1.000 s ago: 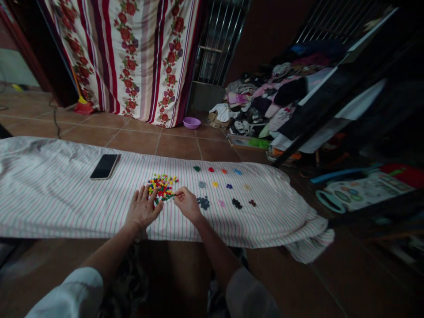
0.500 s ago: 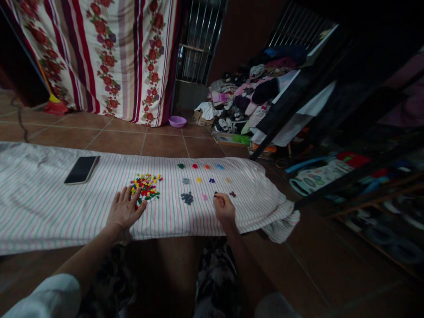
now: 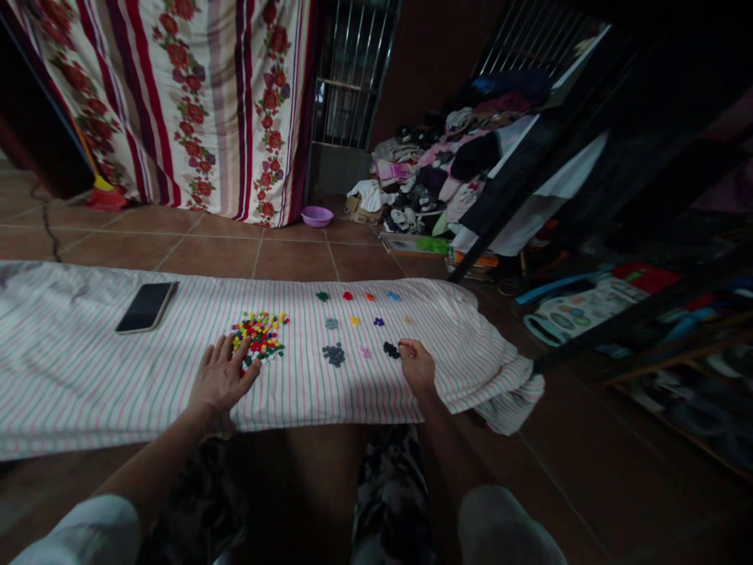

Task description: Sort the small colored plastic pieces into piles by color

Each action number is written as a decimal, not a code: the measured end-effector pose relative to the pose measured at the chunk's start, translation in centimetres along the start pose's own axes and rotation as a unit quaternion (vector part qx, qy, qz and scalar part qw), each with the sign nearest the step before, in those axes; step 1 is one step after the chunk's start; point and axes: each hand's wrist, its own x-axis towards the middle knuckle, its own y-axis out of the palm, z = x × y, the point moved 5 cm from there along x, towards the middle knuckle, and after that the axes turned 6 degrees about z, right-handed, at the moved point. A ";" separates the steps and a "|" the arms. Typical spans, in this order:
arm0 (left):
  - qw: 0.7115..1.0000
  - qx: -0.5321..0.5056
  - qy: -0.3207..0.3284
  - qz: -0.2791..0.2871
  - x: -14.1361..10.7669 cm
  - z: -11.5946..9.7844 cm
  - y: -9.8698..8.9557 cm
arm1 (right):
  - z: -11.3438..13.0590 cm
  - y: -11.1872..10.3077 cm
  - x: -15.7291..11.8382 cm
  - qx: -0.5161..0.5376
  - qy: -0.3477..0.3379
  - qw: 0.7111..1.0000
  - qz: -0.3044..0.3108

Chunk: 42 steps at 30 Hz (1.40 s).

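My left hand (image 3: pixel 222 375) lies flat with fingers spread at the near left edge of a mixed heap of small coloured pieces (image 3: pixel 259 333). Further right, my right hand (image 3: pixel 417 366) is closed in a pinch beside a small black pile (image 3: pixel 391 350); whatever its fingertips hold is too small to make out. Sorted piles stand in rows: dark grey (image 3: pixel 333 355), pink (image 3: pixel 365 352), light grey (image 3: pixel 332 323), yellow (image 3: pixel 354 321), dark blue (image 3: pixel 379 322), beige (image 3: pixel 408 320), green (image 3: pixel 322 297), red (image 3: pixel 347 296), orange (image 3: pixel 369 297) and light blue (image 3: pixel 394 296).
A phone (image 3: pixel 146 307) lies on the striped cloth (image 3: pixel 76 361) at the left. Beyond it are a floral curtain (image 3: pixel 229 118), a purple basin (image 3: pixel 317 216) and a heap of clothes (image 3: pixel 447 165). A dark post (image 3: pixel 500 208) rises past the cloth's right end.
My right hand has moved right, from over the black pile to its right side, uncovering that pile and covering the dark red one. The left hand stays in place. The view shifts slightly.
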 end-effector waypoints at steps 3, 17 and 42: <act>1.000 -0.012 0.001 -0.017 0.0 0.1 0.1 | 0.5 0.3 -0.1 -0.026 -0.014 1.000 0.002; 1.000 -0.001 -0.006 -0.010 -0.1 0.1 0.1 | 0.3 0.4 -0.8 -0.036 -0.015 0.999 -0.002; 0.998 -0.050 -0.012 -0.028 -0.1 0.0 -0.3 | 9.8 4.6 0.2 0.082 -0.093 0.991 0.048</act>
